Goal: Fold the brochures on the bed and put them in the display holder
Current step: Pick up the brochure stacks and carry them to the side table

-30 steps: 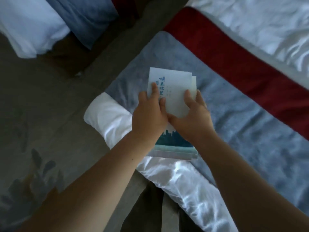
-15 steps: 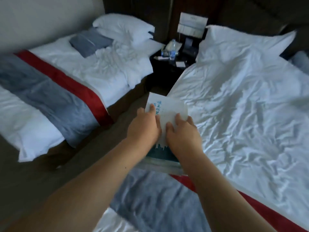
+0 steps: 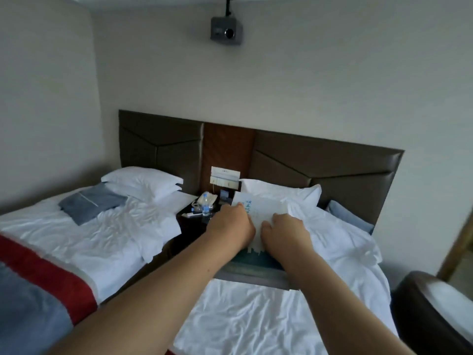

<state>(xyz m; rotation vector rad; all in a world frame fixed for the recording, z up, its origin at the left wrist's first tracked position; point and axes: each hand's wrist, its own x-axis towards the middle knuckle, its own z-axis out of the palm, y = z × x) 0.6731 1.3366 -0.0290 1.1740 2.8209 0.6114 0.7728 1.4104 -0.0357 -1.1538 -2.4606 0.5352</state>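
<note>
Brochures (image 3: 265,210) lie in a thick stack at the centre of the frame, over the rumpled white sheet of the bed (image 3: 256,316) that fills the lower right. Both hands hold the stack. The left hand (image 3: 231,226) grips its left edge, fingers curled onto the white top sheet beside blue printed characters. The right hand (image 3: 285,233) clamps the right side, knuckles up. The thumbs cannot be seen. The stack's near end shows a teal skyline print and layered paper edges.

Just left of the hands stands a dark nightstand (image 3: 189,222) carrying a telephone (image 3: 206,199) and a water bottle (image 3: 205,209). Further left is a second bed (image 3: 89,239) with white pillows (image 3: 143,179) and a folded grey cloth (image 3: 92,203). A padded brown headboard (image 3: 332,170) runs across the middle, and a grey box (image 3: 226,30) hangs at the top centre.
</note>
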